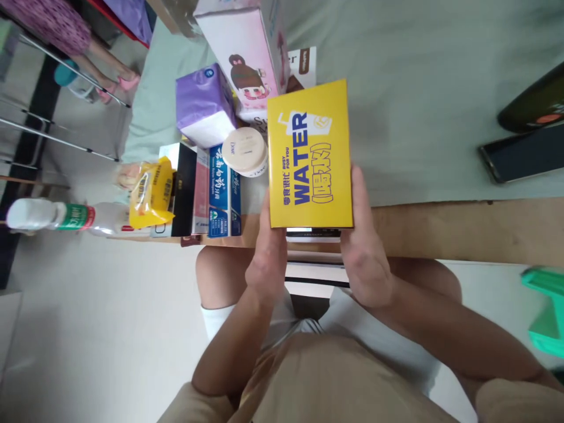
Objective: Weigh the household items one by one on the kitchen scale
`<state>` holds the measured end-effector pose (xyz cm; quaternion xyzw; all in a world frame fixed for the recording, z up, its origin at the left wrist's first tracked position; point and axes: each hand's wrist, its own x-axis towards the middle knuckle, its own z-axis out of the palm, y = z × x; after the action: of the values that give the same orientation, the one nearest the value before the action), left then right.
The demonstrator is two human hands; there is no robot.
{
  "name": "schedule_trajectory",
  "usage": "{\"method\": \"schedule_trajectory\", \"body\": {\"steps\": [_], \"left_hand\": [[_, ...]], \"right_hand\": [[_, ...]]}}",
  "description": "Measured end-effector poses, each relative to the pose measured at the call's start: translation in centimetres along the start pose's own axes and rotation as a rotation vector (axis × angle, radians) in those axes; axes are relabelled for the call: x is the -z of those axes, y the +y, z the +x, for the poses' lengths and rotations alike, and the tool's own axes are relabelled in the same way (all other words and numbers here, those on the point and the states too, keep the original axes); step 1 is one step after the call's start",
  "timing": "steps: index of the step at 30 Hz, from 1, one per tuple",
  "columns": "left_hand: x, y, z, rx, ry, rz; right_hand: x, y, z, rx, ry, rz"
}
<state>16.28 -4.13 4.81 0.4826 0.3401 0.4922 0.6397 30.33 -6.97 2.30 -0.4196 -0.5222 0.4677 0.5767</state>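
Note:
A yellow cardboard box [339, 170] printed "WATER" is held upright between my two hands, above the table's front edge. My left hand [267, 255] presses on its left side, and my right hand [365, 247] grips the right side. Most of my fingers are hidden behind the box. Close to its left stand a round cream jar [244, 150] with a Dove label and a blue toothpaste box [224, 200]. Behind it are a tall pink-white box [247, 53] with a cartoon girl and a purple tissue pack [205, 103].
A yellow packet [152, 194], a black-and-white box [185, 188] and a clear bottle [79, 216] lie at the left. On the cloth-covered table's [418, 100] right are a phone [524, 153] and a dark bottle [535, 100]. A green plastic item [546, 305] stands lower right. Another person's legs [103, 67] show upper left.

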Motion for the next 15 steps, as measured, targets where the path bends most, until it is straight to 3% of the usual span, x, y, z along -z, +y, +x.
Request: {"method": "schedule_trajectory", "body": {"steps": [7, 15], "left_hand": [[1.3, 0.5, 0.0, 0.052, 0.023, 0.006], [1.8, -0.5, 0.9, 0.065, -0.006, -0.006]], "right_hand": [[-1.0, 1.2, -0.2, 0.042, -0.017, 0.025], [-1.0, 2.0, -0.2, -0.007, -0.013, 0.024]]}}
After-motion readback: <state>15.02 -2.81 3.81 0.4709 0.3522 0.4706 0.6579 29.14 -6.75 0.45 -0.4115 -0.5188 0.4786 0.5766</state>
